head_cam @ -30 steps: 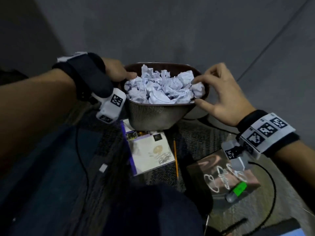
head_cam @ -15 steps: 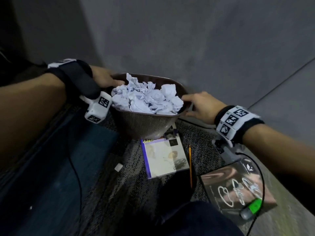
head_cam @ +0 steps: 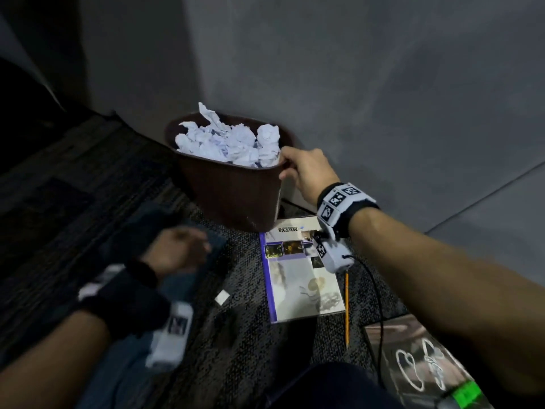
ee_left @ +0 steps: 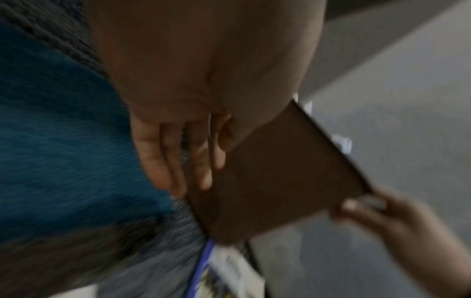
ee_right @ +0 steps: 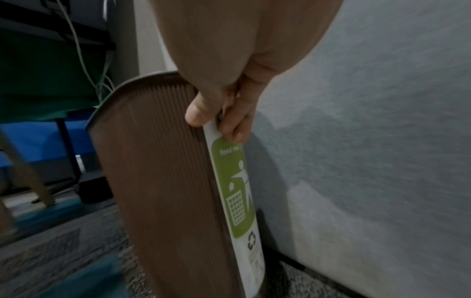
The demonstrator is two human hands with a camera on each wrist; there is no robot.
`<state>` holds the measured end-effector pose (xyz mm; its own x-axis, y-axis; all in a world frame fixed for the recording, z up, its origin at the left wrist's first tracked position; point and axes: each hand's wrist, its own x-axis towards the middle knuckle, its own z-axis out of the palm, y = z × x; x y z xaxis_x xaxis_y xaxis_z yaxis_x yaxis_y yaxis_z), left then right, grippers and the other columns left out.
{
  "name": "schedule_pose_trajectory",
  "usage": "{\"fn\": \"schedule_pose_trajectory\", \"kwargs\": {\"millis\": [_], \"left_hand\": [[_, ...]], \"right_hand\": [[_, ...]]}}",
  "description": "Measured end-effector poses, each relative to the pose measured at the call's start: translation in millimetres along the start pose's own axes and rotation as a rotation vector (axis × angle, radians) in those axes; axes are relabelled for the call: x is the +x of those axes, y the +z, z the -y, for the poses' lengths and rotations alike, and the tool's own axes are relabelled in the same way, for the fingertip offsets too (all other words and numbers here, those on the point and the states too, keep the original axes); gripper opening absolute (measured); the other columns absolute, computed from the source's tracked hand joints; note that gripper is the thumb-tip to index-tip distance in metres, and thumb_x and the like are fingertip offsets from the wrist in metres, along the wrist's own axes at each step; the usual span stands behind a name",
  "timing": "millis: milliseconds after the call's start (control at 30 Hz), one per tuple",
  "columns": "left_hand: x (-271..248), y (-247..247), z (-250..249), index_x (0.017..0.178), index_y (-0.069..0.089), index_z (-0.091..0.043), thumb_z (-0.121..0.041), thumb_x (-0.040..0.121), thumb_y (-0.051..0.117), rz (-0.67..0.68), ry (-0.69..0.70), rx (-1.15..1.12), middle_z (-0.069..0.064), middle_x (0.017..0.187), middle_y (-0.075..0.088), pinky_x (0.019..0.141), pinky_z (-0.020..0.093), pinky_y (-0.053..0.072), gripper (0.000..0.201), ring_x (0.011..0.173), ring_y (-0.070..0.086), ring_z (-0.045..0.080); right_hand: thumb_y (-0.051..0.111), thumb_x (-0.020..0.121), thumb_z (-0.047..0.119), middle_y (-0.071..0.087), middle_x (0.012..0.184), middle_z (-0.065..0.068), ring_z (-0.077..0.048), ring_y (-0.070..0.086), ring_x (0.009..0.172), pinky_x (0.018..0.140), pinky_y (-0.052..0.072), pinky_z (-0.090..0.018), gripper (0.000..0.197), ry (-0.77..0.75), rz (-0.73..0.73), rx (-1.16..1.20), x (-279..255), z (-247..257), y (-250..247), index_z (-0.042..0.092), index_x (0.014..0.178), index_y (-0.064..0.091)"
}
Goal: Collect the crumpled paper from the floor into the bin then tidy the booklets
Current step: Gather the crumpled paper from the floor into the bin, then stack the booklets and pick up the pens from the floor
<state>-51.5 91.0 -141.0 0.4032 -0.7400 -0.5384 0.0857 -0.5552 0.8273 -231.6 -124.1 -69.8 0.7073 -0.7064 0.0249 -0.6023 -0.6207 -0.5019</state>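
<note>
The brown ribbed bin (head_cam: pixel 233 193) stands on the carpet against the grey wall, heaped with crumpled white paper (head_cam: pixel 230 140). My right hand (head_cam: pixel 284 169) grips its right rim; in the right wrist view the thumb and fingers (ee_right: pixel 231 125) pinch the rim above a green label (ee_right: pixel 234 181). My left hand (head_cam: pixel 191 246), blurred, hangs apart from the bin over the floor; its fingers (ee_left: pixel 173 161) are relaxed and hold nothing. A white booklet with a purple spine (head_cam: pixel 300 278) lies in front of the bin. A dark booklet with white drawings (head_cam: pixel 418 367) lies at lower right.
A pencil (head_cam: pixel 346 308) lies beside the white booklet, and a small white scrap (head_cam: pixel 221 297) sits on the carpet to its left. A green-capped marker (head_cam: pixel 463 394) rests on the dark booklet. A black cable (head_cam: pixel 374 284) trails from my right wrist. Blue flooring (head_cam: pixel 147 335) lies at left.
My left hand has let go of the bin's left rim and drawn back toward me. The bin now stands farther off by the wall, with my right hand still on its rim.
</note>
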Motion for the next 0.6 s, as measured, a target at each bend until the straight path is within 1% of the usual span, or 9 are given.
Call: {"fn": "schedule_pose_trajectory", "kwargs": {"millis": [67, 167, 267, 333, 400, 433, 500, 533, 600], "left_hand": [[-10, 18, 22, 0.091, 0.056, -0.01, -0.005, 0.096, 0.046, 0.111, -0.087, 0.056, 0.006, 0.074, 0.068, 0.053, 0.024, 0.044, 0.013, 0.057, 0.059, 0.019], [-5, 28, 34, 0.093, 0.054, -0.008, -0.009, 0.099, 0.041, 0.108, -0.108, -0.003, 0.008, 0.075, 0.065, 0.048, 0.021, 0.036, 0.015, 0.056, 0.056, 0.02], [1, 29, 31, 0.093, 0.054, -0.008, -0.01, 0.101, 0.037, 0.089, -0.102, -0.03, 0.009, 0.076, 0.063, 0.046, 0.022, 0.033, 0.018, 0.061, 0.051, 0.023], [3, 28, 31, 0.093, 0.055, -0.01, -0.01, 0.1, 0.038, 0.102, -0.1, 0.009, 0.009, 0.079, 0.065, 0.046, 0.024, 0.035, 0.018, 0.063, 0.052, 0.024], [3, 28, 33, 0.093, 0.055, -0.01, -0.009, 0.1, 0.039, 0.119, -0.119, 0.041, 0.009, 0.079, 0.066, 0.049, 0.027, 0.036, 0.018, 0.062, 0.053, 0.023], [4, 30, 34, 0.092, 0.055, -0.01, -0.007, 0.099, 0.04, 0.125, -0.12, 0.061, 0.009, 0.077, 0.066, 0.048, 0.026, 0.036, 0.017, 0.059, 0.053, 0.021], [6, 37, 32, 0.091, 0.054, -0.007, -0.004, 0.098, 0.039, 0.139, -0.123, 0.095, 0.01, 0.075, 0.064, 0.043, 0.023, 0.037, 0.017, 0.05, 0.053, 0.017], [6, 44, 30, 0.09, 0.053, -0.005, -0.003, 0.098, 0.038, 0.138, -0.133, 0.1, 0.011, 0.074, 0.062, 0.04, 0.021, 0.038, 0.017, 0.048, 0.053, 0.017], [8, 60, 28, 0.086, 0.05, -0.005, 0.001, 0.097, 0.036, 0.134, -0.176, 0.098, 0.013, 0.071, 0.055, 0.038, 0.018, 0.037, 0.019, 0.05, 0.048, 0.021]], "right_hand": [[0.049, 0.076, -0.005, 0.068, 0.074, 0.003, -0.013, 0.064, 0.074, 0.078, 0.048, -0.024, 0.04, -0.03, -0.011, 0.026, 7, 6, -1, 0.035, 0.083, 0.053], [0.046, 0.077, -0.007, 0.071, 0.08, -0.004, -0.015, 0.068, 0.079, 0.085, 0.052, -0.027, 0.04, -0.026, -0.036, 0.046, 17, 9, 10, 0.031, 0.083, 0.055], [0.054, 0.089, 0.016, 0.067, 0.098, -0.01, -0.027, 0.063, 0.093, 0.081, 0.048, -0.029, 0.015, 0.039, -0.019, -0.004, 33, 11, 38, 0.023, 0.1, 0.063], [0.052, 0.092, 0.025, 0.065, 0.098, -0.006, -0.025, 0.06, 0.094, 0.077, 0.042, -0.024, 0.017, 0.037, -0.035, -0.006, 40, 14, 48, 0.026, 0.106, 0.063], [0.058, 0.09, 0.024, 0.065, 0.086, 0.002, -0.022, 0.062, 0.089, 0.08, 0.045, -0.026, 0.016, -0.004, -0.06, 0.003, 38, 19, 44, 0.031, 0.105, 0.061], [0.062, 0.088, 0.024, 0.066, 0.084, 0.003, -0.024, 0.064, 0.089, 0.083, 0.048, -0.029, 0.018, -0.034, -0.046, -0.026, 36, 21, 37, 0.031, 0.105, 0.059], [0.063, 0.088, 0.023, 0.07, 0.091, -0.003, -0.028, 0.066, 0.091, 0.086, 0.052, -0.034, 0.026, -0.064, -0.032, -0.062, 29, 23, 23, 0.03, 0.111, 0.057], [0.061, 0.088, 0.021, 0.071, 0.092, -0.006, -0.028, 0.067, 0.089, 0.086, 0.053, -0.035, 0.031, -0.067, -0.065, -0.052, 22, 21, 17, 0.03, 0.118, 0.055], [0.055, 0.088, 0.015, 0.07, 0.088, -0.006, -0.027, 0.066, 0.084, 0.082, 0.052, -0.031, 0.036, -0.015, -0.162, 0.007, 0, 3, 11, 0.025, 0.123, 0.054]]}}
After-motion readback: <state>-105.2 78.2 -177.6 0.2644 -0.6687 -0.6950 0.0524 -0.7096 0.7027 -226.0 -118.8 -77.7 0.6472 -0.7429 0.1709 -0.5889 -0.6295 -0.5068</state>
